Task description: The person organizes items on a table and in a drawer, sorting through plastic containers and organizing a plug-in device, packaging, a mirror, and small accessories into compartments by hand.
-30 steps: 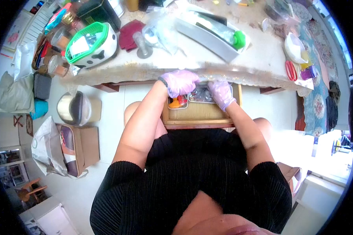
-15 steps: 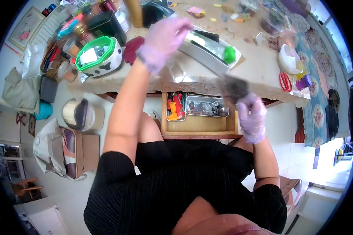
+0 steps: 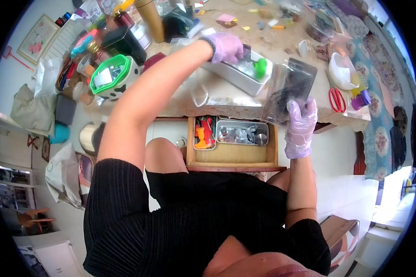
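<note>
My left hand (image 3: 227, 48), in a thin translucent purple glove, is at the left end of a long white box (image 3: 235, 78) on the table. Its fingers curl down over the rim beside a dark piece; what they grip is hidden. A bright green object (image 3: 260, 69) and some clear plastic lie in the box's right end. My right hand (image 3: 301, 130), gloved alike, holds a clear plastic case (image 3: 289, 87) with a black inside by its lower edge. The case is tilted over the table's front edge, right of the box.
Below the table edge an open wooden drawer (image 3: 238, 154) holds two metal trays with tools and small parts. Red scissors (image 3: 337, 100) and a white bowl (image 3: 343, 71) are at the right. A green-rimmed cow-patterned tub (image 3: 120, 85) stands left, near jars and bottles.
My left hand has come down from the air to the white box, which has shifted left. The right hand has raised the plastic case and turned it, so its clear side now shows.
</note>
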The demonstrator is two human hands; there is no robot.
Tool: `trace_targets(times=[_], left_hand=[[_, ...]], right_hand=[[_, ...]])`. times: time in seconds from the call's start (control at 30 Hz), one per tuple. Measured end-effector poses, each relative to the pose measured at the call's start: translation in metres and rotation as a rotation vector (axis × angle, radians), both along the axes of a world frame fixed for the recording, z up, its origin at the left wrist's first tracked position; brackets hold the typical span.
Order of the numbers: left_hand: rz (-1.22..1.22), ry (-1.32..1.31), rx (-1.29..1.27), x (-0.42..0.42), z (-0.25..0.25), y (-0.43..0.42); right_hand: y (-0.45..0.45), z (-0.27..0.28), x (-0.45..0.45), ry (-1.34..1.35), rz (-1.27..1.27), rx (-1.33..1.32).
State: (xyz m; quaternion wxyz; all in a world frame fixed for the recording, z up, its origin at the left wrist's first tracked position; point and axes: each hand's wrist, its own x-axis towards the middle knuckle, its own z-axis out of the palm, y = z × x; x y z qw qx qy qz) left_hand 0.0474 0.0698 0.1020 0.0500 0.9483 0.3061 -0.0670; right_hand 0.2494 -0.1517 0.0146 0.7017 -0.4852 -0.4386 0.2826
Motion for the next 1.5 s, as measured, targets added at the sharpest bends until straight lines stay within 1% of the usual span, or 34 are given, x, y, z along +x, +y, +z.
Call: trace_targets(times=[0.03,0.1,0.17,0.2,0.23,0.3,0.33,0.37,0.5,0.57,0.6,0.67,0.7,0.77,0.8,0.83,0.9,0.97,1.03,1.07,1.1,1.17,1.23,1.3,1.33,1.4,1.5], left_hand=[[-0.077,-0.027,-0.017,0.001,-0.003,0.007],[-0.127,0.016,-0.056,0.005,-0.016,0.020],[-0.122,-0.047,-0.447,0.006,-0.027,0.022],[-0.089,0.030,-0.513,0.009,-0.030,0.026],[-0.090,0.035,-0.517,0.009,-0.033,0.028],[-0.073,-0.041,-0.678,0.007,-0.035,0.032],[-0.039,0.050,-0.605,0.011,-0.020,0.023],[-0.041,0.051,-0.607,0.011,-0.022,0.024],[0.000,0.015,-0.657,0.011,-0.020,0.024],[-0.007,-0.069,-0.660,0.007,-0.023,0.030],[-0.007,-0.069,-0.660,0.007,-0.023,0.034],[-0.069,0.017,-0.381,0.012,-0.007,0.026],[-0.067,0.018,-0.379,0.014,-0.001,0.020],[-0.094,0.041,-0.272,0.017,0.004,0.011],[-0.108,0.031,-0.300,0.018,-0.007,0.022],[-0.107,0.031,-0.299,0.022,-0.007,0.022],[-0.036,0.214,-0.225,0.034,-0.010,0.019],[-0.042,0.251,-0.225,0.045,-0.017,0.013],[0.087,0.321,-0.225,0.055,-0.025,0.002],[0.169,0.293,-0.265,0.057,-0.034,0.005],[0.169,0.294,-0.265,0.055,-0.038,0.006],[0.157,0.187,-0.264,0.048,-0.037,0.006],[0.185,0.184,-0.263,0.042,-0.038,0.009],[0.083,0.009,-0.384,0.030,-0.044,0.017],[0.076,0.081,-0.303,0.033,-0.039,0.016],[0.073,0.096,-0.289,0.033,-0.026,0.014],[0.132,0.105,-0.267,0.035,-0.005,0.008]], right_hand=[[0.001,0.002,-0.002,0.009,-0.002,0.002],[-0.002,0.007,-0.005,0.170,-0.001,-0.080],[0.001,-0.005,0.005,0.179,0.036,-0.096],[0.001,-0.010,0.010,0.180,0.075,-0.111],[0.001,-0.012,0.011,0.185,0.074,-0.115],[0.001,-0.011,0.011,0.173,0.061,-0.132],[0.001,-0.009,0.010,0.176,0.059,-0.134],[0.000,-0.004,0.007,0.177,0.036,-0.143],[0.004,-0.008,0.009,0.128,0.021,-0.118],[0.006,-0.011,0.009,0.120,0.019,-0.124],[0.006,-0.013,0.009,0.115,0.017,-0.130],[0.006,-0.018,0.012,0.097,0.016,-0.124],[0.006,-0.019,0.012,0.080,0.016,-0.118],[0.005,-0.016,0.009,0.083,-0.002,-0.133],[0.004,-0.014,0.008,0.085,-0.023,-0.148],[0.004,-0.011,0.007,0.085,-0.022,-0.148],[0.003,-0.007,0.005,0.099,-0.005,-0.173],[0.004,-0.013,0.006,0.109,0.012,-0.164],[0.005,-0.015,0.007,0.118,0.031,-0.153],[0.005,-0.015,0.008,0.112,0.037,-0.141],[0.005,-0.015,0.008,0.106,0.042,-0.129],[0.003,-0.010,0.006,0.102,0.042,-0.130],[0.002,-0.007,0.006,0.097,0.043,-0.129],[0.003,-0.010,0.006,0.077,0.015,-0.136],[0.004,-0.013,0.007,0.078,0.014,-0.133],[0.005,-0.019,0.009,0.112,0.086,-0.102],[0.005,-0.019,0.009,0.070,0.085,-0.071]])
